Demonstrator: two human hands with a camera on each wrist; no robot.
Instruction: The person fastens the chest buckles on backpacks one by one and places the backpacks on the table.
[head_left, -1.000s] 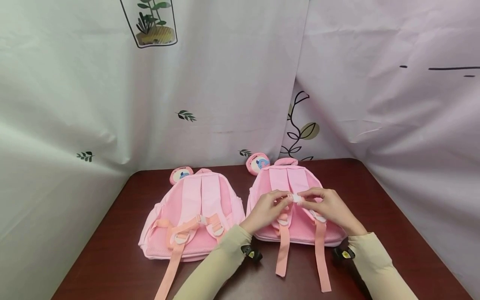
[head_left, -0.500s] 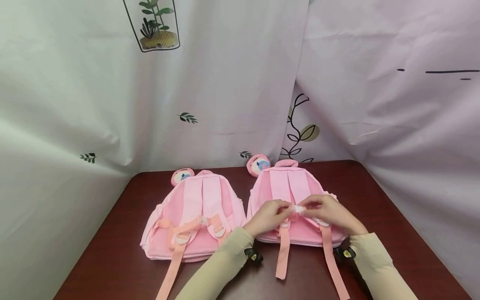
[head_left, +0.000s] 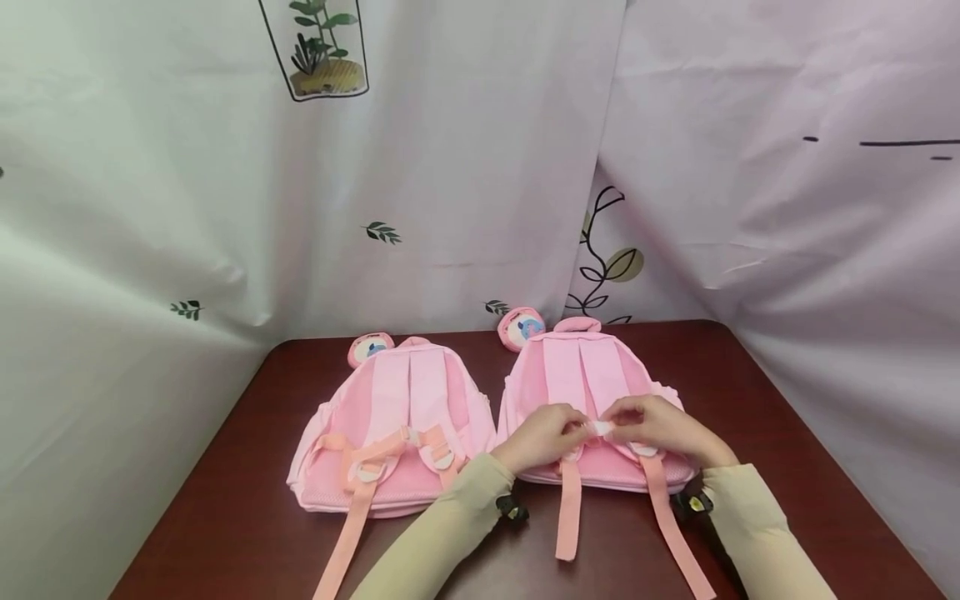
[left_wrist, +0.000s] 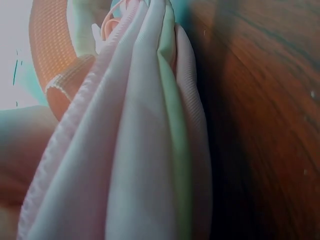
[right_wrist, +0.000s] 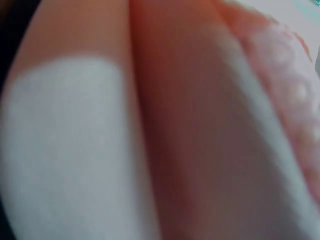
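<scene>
Two pink backpacks lie side by side on the table, straps facing up. Over the right backpack (head_left: 531, 375), both hands meet at a small white buckle (head_left: 602, 427) on its orange cross strap. My left hand (head_left: 543, 436) pinches the buckle's left end between thumb and fingers. From the other side, my right hand (head_left: 663, 427) pinches the right end. Fingers partly cover the buckle, so I cannot tell whether its halves are joined. The left wrist view shows the bag's side (left_wrist: 142, 150) and an orange strap (left_wrist: 50, 45). Blurred pale fabric (right_wrist: 65, 150) fills much of the right wrist view.
The left backpack (head_left: 337, 496) has its white chest buckle (head_left: 408, 434) between its straps. Loose orange strap ends (head_left: 570, 508) hang toward the front of the dark wooden table (head_left: 225, 533). A round pink charm (head_left: 521, 328) sits behind the right bag. Pale printed curtains enclose the table.
Both hands have moved down with the buckle, toward the lower part of the right backpack. Its right loose strap end has swung rightward. The view has shifted slightly.
</scene>
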